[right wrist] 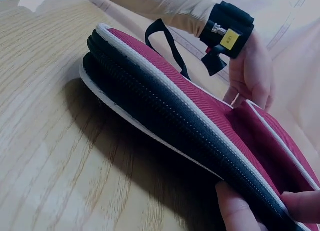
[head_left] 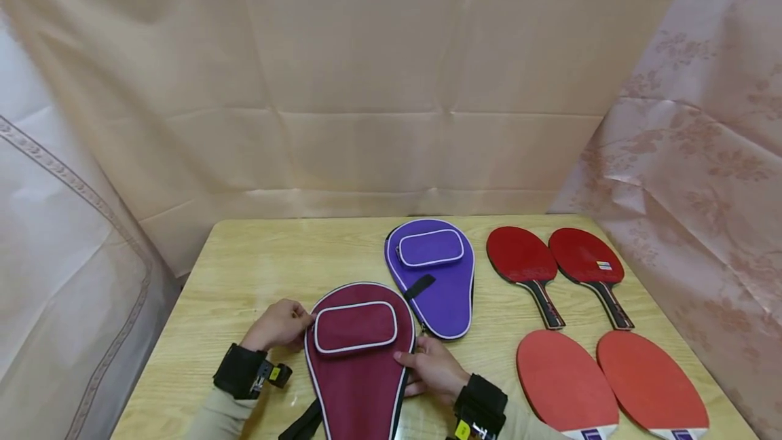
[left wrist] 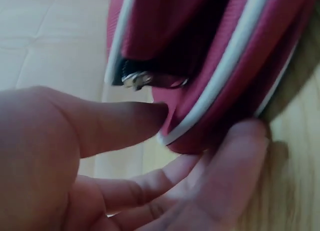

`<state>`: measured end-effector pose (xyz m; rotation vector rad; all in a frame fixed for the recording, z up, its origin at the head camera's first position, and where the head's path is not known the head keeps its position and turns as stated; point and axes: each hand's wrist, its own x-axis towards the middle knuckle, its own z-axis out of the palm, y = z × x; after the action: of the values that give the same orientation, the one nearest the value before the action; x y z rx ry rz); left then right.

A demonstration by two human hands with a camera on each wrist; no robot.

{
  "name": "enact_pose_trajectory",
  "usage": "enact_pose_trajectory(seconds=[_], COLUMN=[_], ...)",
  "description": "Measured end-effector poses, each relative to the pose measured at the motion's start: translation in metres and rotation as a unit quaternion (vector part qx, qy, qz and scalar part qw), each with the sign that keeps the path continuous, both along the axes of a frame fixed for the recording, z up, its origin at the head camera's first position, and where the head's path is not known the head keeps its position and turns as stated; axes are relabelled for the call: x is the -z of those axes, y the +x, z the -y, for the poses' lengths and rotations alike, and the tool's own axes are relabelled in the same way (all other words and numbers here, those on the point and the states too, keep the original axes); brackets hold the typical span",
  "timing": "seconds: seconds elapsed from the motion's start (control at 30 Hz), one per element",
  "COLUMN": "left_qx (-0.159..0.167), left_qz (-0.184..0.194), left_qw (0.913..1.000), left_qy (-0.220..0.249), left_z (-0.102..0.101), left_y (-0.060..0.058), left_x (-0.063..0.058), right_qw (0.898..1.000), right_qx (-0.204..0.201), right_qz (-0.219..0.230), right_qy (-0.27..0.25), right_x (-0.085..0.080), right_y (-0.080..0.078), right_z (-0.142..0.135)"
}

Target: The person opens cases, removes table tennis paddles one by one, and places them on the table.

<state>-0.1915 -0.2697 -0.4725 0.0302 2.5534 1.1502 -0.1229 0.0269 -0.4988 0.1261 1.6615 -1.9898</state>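
A maroon table tennis paddle case (head_left: 360,379) with white piping and a front pocket lies before me, wide end away. My left hand (head_left: 282,326) pinches its left edge beside the pocket, thumb on top and fingers beneath. On the opposite edge, my right hand (head_left: 435,367) grips the case the same way. A small metal zipper pull (left wrist: 137,80) on the pocket shows near the left thumb in the left wrist view. Along the case's side runs a black zipper (right wrist: 165,108), seen in the right wrist view. A black strap (head_left: 303,423) hangs from the left side.
Just behind lies a purple paddle case (head_left: 449,290). To the right are two dark red paddles (head_left: 522,257) with black handles, and nearer me two lighter orange-red paddles (head_left: 567,379). The wooden table (head_left: 256,257) is bordered by hanging cloth (head_left: 366,87).
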Motion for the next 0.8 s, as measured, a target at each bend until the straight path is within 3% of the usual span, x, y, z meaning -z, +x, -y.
enact_pose_trajectory(seconds=[0.27,0.47,0.63,0.8], left_qx=[-0.004,0.013,0.010,-0.012], left_qz=[0.007,0.002,-0.005,-0.020], left_qw=[0.9998,0.9995,0.9972,0.9975], left_qy=[0.018,0.030,0.074,0.066], left_z=[0.005,0.021,0.035,0.044], left_y=[-0.002,-0.012,-0.027,-0.050], left_x=[-0.002,-0.012,-0.027,-0.041], right_qw=[1.000,0.999,0.997,0.995], right_qx=[-0.005,-0.012,-0.006,0.009], right_qz=[-0.005,-0.032,-0.047,-0.053], right_qy=[-0.004,0.042,0.059,0.079], right_x=[-0.008,-0.032,-0.054,-0.061], right_y=[-0.002,-0.012,-0.032,-0.058], right_z=[0.005,0.016,0.031,0.046])
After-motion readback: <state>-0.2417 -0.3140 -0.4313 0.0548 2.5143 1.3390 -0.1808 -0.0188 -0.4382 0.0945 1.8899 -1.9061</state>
